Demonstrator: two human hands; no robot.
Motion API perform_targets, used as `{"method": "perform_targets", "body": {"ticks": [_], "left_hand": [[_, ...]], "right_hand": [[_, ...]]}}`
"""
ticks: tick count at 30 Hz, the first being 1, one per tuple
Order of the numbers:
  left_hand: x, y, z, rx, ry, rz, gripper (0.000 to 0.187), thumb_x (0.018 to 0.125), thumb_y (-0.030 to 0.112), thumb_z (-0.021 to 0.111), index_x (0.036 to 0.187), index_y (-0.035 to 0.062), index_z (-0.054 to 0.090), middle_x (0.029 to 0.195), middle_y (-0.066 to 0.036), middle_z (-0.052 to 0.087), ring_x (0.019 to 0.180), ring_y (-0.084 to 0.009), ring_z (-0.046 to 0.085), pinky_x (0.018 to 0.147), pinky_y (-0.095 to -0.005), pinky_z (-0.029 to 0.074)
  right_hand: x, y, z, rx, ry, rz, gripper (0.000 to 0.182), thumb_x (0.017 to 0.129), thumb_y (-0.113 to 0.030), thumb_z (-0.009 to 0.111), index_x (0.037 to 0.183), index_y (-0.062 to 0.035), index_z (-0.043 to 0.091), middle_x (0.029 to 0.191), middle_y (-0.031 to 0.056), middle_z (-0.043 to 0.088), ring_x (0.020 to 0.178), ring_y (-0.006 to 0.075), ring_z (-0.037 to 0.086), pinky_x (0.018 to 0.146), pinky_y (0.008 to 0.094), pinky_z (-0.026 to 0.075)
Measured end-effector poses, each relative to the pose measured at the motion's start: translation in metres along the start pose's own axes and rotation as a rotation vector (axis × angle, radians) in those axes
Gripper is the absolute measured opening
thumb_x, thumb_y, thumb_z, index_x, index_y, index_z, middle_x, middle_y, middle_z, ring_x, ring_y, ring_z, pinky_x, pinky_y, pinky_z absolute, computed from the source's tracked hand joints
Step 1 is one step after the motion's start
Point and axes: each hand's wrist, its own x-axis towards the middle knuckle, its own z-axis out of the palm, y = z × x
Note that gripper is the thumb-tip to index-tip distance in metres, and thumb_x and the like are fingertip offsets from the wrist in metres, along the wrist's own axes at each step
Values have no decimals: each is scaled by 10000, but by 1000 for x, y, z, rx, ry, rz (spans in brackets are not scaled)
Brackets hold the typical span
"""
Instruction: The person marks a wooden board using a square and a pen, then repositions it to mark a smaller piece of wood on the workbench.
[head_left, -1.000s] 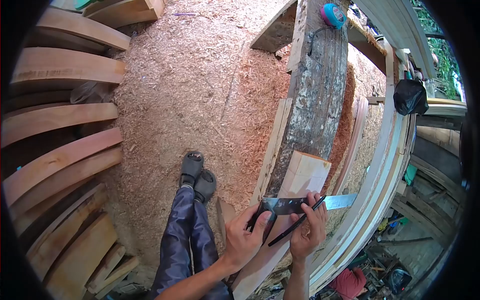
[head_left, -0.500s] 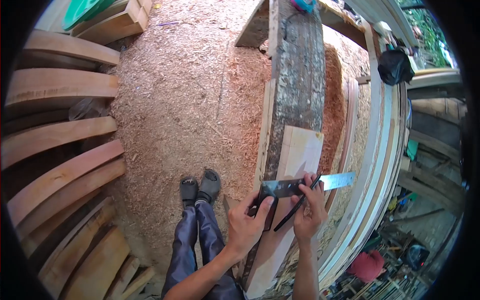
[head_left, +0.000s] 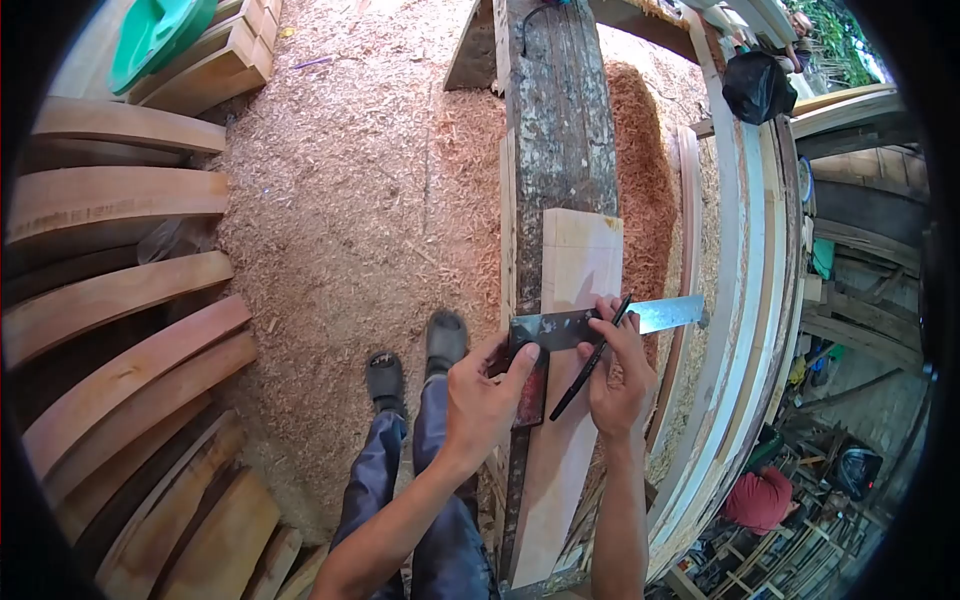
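1. Head view, looking down: a metal square (head_left: 666, 314) lies across a pale board (head_left: 555, 480), between three and four o'clock; the board rests on a rough, weathered beam (head_left: 560, 130) running up towards one.
2. At six o'clock, the left hand (head_left: 482, 400) pinches the square's near corner between thumb and fingers. Good practice would be to press its dark handle snugly along the board's edge.
3. At four, the right hand (head_left: 622, 392) has curled fingers pinching a black pen (head_left: 578, 386), fingertips at the blade. Light, even pressure should prevent twisting.
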Motion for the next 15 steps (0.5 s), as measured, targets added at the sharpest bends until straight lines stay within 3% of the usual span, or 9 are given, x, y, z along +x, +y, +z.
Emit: {"method": "perform_targets", "body": {"ticks": [15], "left_hand": [[10,6,15,-92,161,53,272,880,115,668,1084,-60,623,966,-69,667,865,-81,589,785,-215,465]], "right_hand": [[19,14,7,-40,50,-110,332,765,130,581,1059,-14,633,1165,165,634,1194,344,537,1064,488,339]]}}
